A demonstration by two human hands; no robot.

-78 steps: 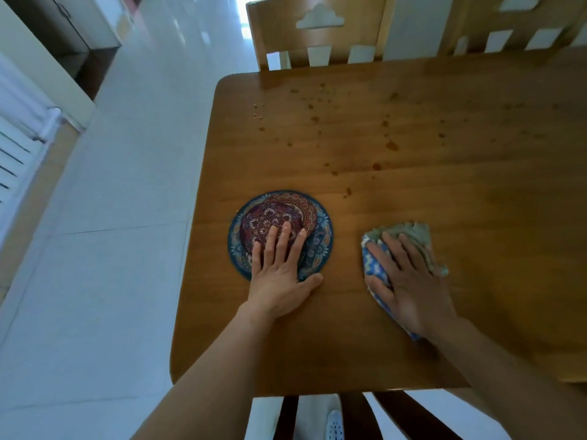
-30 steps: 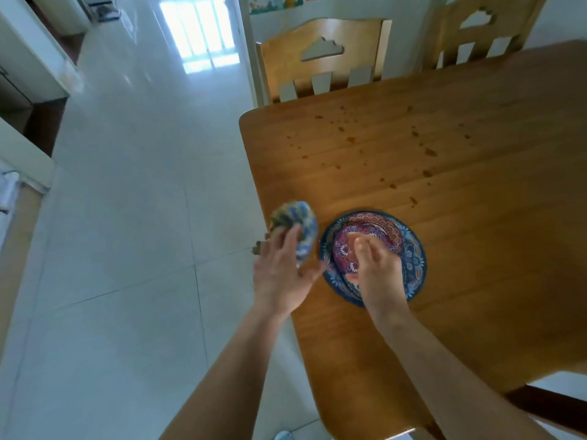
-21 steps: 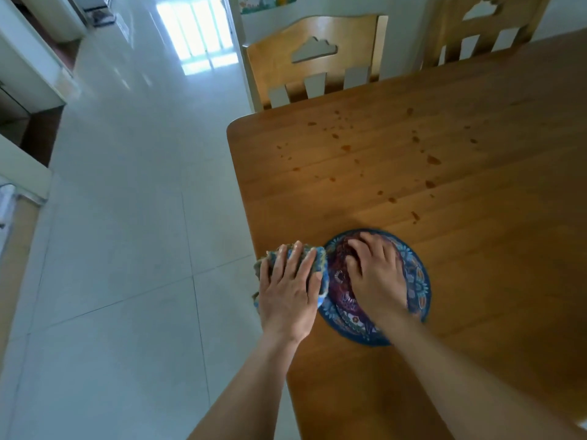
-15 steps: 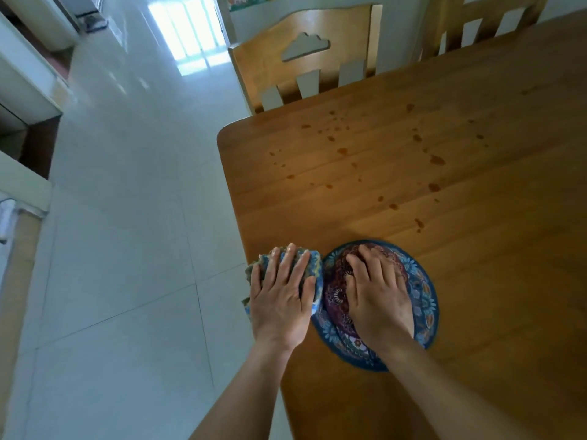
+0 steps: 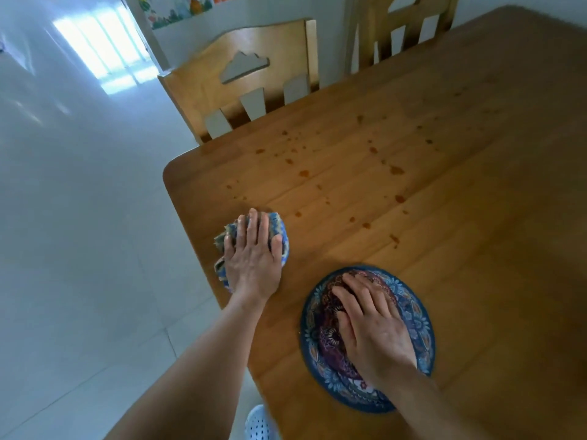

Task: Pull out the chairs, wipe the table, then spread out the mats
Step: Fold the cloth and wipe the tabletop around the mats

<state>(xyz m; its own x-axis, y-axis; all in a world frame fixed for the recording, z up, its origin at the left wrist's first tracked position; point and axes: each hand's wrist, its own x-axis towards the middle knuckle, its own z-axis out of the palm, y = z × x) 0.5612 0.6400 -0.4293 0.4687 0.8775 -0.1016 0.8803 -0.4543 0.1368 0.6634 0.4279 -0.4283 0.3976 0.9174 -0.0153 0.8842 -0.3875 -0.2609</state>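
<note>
The worktop [image 5: 428,192] is spattered with reddish-brown spots across its far half, thickest near the far-left corner, so the wiping has hardly begun. Two chairs [image 5: 241,87] stand pushed in at the far edge. The mats [image 5: 413,319], a round patterned stack, lie near the near edge, now well apart from the cloth where half a second ago the two touched. My right hand [image 5: 374,328] rests flat on the stack, fingers straight, an open grip holding it in place. My left hand [image 5: 254,258] has slid the cloth [image 5: 282,236] forward along the left edge toward the spots; the palm presses it down, fingers spread over it, thumb at its side, not clenched. I judge the wipe is starting on the left side, and the mats must wait until the stains are gone.
</note>
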